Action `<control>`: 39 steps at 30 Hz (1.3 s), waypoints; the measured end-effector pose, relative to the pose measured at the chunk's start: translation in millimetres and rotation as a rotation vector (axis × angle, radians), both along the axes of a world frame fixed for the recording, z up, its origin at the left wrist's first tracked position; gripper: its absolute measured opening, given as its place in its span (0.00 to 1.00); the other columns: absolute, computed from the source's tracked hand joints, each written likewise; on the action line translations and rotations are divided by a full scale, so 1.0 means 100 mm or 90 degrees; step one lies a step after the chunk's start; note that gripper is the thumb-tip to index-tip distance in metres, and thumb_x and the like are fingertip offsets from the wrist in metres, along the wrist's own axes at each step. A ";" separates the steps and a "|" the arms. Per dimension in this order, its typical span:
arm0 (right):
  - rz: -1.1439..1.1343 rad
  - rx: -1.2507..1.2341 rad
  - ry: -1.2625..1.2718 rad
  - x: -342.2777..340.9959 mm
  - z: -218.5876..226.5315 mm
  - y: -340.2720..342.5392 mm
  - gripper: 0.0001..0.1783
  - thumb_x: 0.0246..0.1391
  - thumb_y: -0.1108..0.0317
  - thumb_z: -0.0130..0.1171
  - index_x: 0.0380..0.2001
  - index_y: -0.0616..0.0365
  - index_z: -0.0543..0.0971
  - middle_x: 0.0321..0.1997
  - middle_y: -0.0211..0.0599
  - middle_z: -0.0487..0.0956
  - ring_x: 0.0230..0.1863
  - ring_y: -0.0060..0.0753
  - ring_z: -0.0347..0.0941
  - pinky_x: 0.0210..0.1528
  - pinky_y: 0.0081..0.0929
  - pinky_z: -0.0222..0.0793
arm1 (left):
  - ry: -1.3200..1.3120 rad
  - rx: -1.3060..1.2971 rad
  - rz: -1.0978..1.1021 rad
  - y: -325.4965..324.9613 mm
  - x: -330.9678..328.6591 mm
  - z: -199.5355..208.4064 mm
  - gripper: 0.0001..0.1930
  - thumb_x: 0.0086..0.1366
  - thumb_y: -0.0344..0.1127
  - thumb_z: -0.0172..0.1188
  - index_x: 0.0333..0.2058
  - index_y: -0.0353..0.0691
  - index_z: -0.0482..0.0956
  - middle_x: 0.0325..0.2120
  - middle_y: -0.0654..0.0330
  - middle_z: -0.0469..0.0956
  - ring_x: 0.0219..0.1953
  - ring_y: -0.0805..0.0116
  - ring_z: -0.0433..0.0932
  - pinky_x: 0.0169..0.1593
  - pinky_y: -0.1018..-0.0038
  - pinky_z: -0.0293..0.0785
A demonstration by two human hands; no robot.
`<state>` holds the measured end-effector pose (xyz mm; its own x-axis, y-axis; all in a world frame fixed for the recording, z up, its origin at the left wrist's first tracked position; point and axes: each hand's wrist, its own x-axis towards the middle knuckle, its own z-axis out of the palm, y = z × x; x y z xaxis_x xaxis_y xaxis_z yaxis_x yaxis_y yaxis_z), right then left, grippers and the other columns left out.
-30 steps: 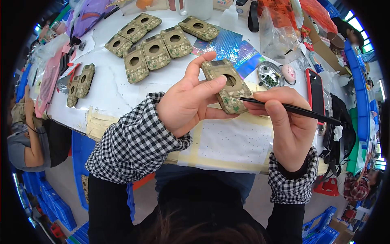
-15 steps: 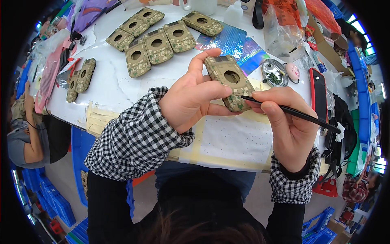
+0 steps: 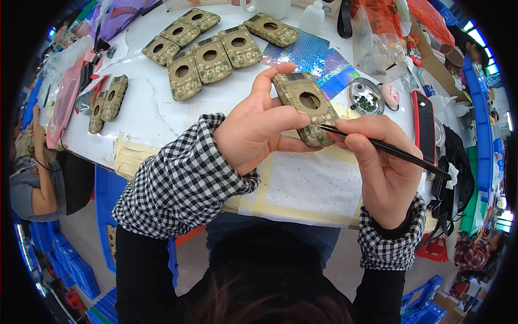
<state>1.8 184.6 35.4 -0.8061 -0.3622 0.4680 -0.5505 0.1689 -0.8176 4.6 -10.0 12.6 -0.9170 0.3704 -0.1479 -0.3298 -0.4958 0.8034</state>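
My left hand (image 3: 264, 121) grips a camouflage-painted model tank hull (image 3: 322, 110) with a round hole in its top, tilted above the table. The thumb presses on its upper face and the fingers wrap its edges. In my right hand (image 3: 386, 162) is a pair of black tweezers (image 3: 399, 153), pinched between thumb and fingers. Their slightly parted tips are at the hull's near end, by my left thumb. Whether they hold a tiny part is too small to tell. A round clear dish (image 3: 367, 97) with small dark green pieces stands just beyond my right hand.
Several matching hulls (image 3: 210, 56) lie at the back left, and smaller camouflage pieces (image 3: 111, 100) farther left. Shiny blue sheets (image 3: 307, 51) lie behind the held hull. A red-edged phone (image 3: 423, 127) is at the right. White paper (image 3: 307, 186) is taped along the near edge.
The tweezers' tips have parted slightly beside the held hull. Both hands stay almost in place, still gripping the hull and the tweezers.
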 end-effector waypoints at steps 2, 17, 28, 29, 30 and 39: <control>0.002 -0.001 0.001 0.00 0.00 0.00 0.07 0.49 0.77 0.62 0.34 0.66 0.79 0.29 0.37 0.78 0.27 0.27 0.71 0.29 0.20 0.65 | 0.001 -0.001 0.002 0.00 0.00 0.00 0.40 0.61 0.28 0.52 0.64 0.44 0.35 0.54 0.44 0.63 0.53 0.54 0.71 0.54 0.55 0.73; 0.002 0.020 0.007 0.02 0.00 -0.01 0.07 0.49 0.78 0.62 0.33 0.66 0.79 0.30 0.38 0.80 0.28 0.28 0.72 0.30 0.20 0.66 | -0.007 -0.001 0.003 0.00 0.00 -0.01 0.38 0.60 0.27 0.51 0.64 0.44 0.38 0.54 0.47 0.63 0.54 0.56 0.71 0.54 0.55 0.73; 0.005 0.040 0.034 0.03 0.01 -0.03 0.07 0.48 0.80 0.62 0.32 0.67 0.79 0.31 0.40 0.80 0.29 0.31 0.74 0.32 0.22 0.68 | -0.009 -0.026 0.011 0.01 0.01 0.00 0.38 0.59 0.27 0.52 0.63 0.45 0.40 0.52 0.47 0.65 0.53 0.56 0.72 0.52 0.56 0.74; 0.005 0.042 0.036 0.03 0.01 -0.03 0.07 0.48 0.80 0.62 0.32 0.67 0.79 0.31 0.40 0.80 0.30 0.31 0.74 0.32 0.22 0.68 | -0.008 -0.027 0.011 0.01 0.01 0.00 0.38 0.59 0.27 0.52 0.63 0.45 0.40 0.52 0.47 0.65 0.53 0.56 0.72 0.52 0.56 0.74; 0.004 0.044 0.038 0.03 0.01 -0.04 0.07 0.48 0.80 0.62 0.32 0.67 0.79 0.31 0.40 0.80 0.30 0.31 0.74 0.33 0.22 0.68 | -0.007 -0.028 0.010 0.01 0.01 -0.01 0.38 0.59 0.27 0.52 0.63 0.44 0.40 0.52 0.47 0.65 0.53 0.56 0.72 0.52 0.56 0.74; 0.013 0.077 0.068 0.03 0.03 -0.04 0.07 0.47 0.80 0.62 0.33 0.67 0.78 0.30 0.41 0.80 0.30 0.33 0.74 0.33 0.23 0.69 | -0.002 -0.037 0.013 0.00 0.01 -0.01 0.38 0.57 0.25 0.50 0.63 0.45 0.41 0.52 0.48 0.65 0.52 0.57 0.72 0.51 0.57 0.75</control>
<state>4.6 180.3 38.4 -0.7455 -0.4375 0.5028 -0.6379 0.2500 -0.7284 5.2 -9.8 11.1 -0.9241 0.3419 -0.1711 -0.3222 -0.4557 0.8298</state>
